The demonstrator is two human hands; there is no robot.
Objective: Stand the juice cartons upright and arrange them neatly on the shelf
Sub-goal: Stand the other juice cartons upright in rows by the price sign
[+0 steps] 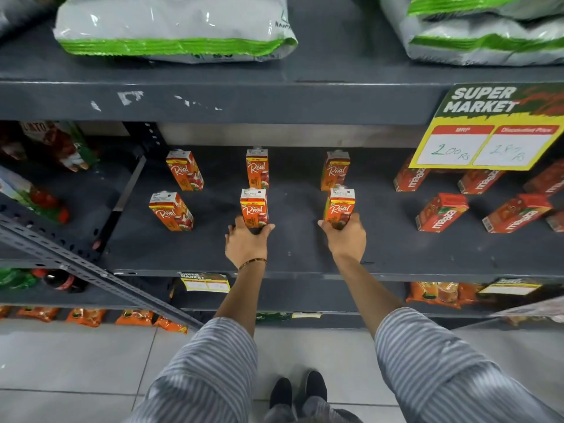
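**Both hands on the front row**

Head view: six orange Real juice cartons stand upright on the dark shelf [305, 248], two rows of three, well spaced. The left hand [246, 244] wraps the base of the front middle carton [254, 207], fingers curled round both sides. The right hand [346, 236] grips the bottom of the front right carton [339, 207], which leans slightly left at the top. The front left carton [171, 211] stands free, and behind are the back left carton [184, 170], back middle carton [257, 168] and back right carton [334, 170], all untouched. Further right on the same shelf lie red Maaza cartons [441, 212], tipped on their sides. A yellow price sign [488, 138] hangs above them.
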